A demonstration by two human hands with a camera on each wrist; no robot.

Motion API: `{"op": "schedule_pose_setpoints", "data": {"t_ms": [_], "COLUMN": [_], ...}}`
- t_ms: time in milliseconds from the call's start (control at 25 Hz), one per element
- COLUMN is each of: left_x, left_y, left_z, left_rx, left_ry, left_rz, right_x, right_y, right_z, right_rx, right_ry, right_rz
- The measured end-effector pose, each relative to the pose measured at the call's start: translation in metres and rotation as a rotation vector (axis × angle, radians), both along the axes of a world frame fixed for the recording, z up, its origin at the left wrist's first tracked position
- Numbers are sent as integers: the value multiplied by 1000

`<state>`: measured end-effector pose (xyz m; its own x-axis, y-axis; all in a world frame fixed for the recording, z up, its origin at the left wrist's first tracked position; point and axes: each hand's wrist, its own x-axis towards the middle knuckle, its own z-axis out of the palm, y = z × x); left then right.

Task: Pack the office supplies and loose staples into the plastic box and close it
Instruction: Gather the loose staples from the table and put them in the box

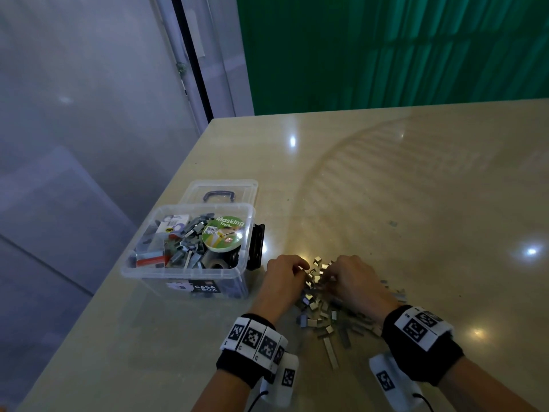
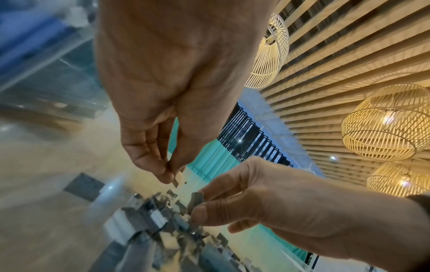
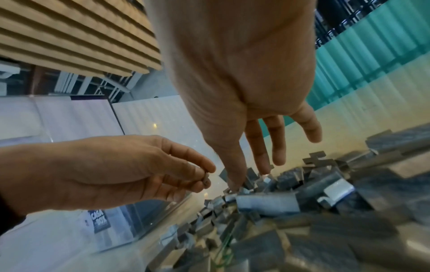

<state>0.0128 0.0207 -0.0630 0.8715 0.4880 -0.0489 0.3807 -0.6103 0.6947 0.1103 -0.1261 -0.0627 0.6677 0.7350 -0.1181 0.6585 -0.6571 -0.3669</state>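
Green curtain hangs behind a glossy beige tabletop (image 1: 416, 173), with grey panels off to the left. On the tabletop a heap of loose staples (image 1: 326, 310) lies spread between the two wrists, strips and short broken blocks mixed together. To its left, near but apart from the heap, stands the clear plastic box (image 1: 190, 275), open, its lid (image 1: 219, 188) lying flat behind it with a dark handle on top. Inside the box sit a roll of masking tape (image 1: 222, 233) with a green label, more staple blocks, a small white packet and something red and grey low at the left side.

Both hands work at the far end of the heap. The left hand (image 1: 282, 272) has a narrow grip: thumb and forefinger pinch a small staple piece (image 3: 206, 179), raised just above the heap. The right hand (image 1: 353, 278) reaches down into the staples; in the left wrist view its thumb and forefinger pinch a short staple block (image 2: 195, 200), while the other fingers (image 3: 278, 139) hang fairly straight over the heap. Each forearm carries a black wristband (image 1: 255, 349) with printed square markers.
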Motion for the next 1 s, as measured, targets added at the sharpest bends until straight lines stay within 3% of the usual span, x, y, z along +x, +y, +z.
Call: {"op": "schedule_pose_setpoints", "data": {"t_ms": [240, 680, 880, 1000], "left_x": [-5, -39, -82, -113], "left_y": [0, 17, 78, 114], "left_z": [20, 100, 124, 124], "left_rx": [-18, -17, 34, 60], "left_ry": [-29, -178, -265, -245], "left_rz": [-45, -88, 129, 250], "right_x": [13, 29, 1, -29], "right_y": [1, 29, 94, 143], "right_z": [20, 85, 135, 145], "right_rx": [160, 93, 369, 391], "right_ry": [214, 215, 260, 308], "right_rz": [-12, 162, 267, 413]}}
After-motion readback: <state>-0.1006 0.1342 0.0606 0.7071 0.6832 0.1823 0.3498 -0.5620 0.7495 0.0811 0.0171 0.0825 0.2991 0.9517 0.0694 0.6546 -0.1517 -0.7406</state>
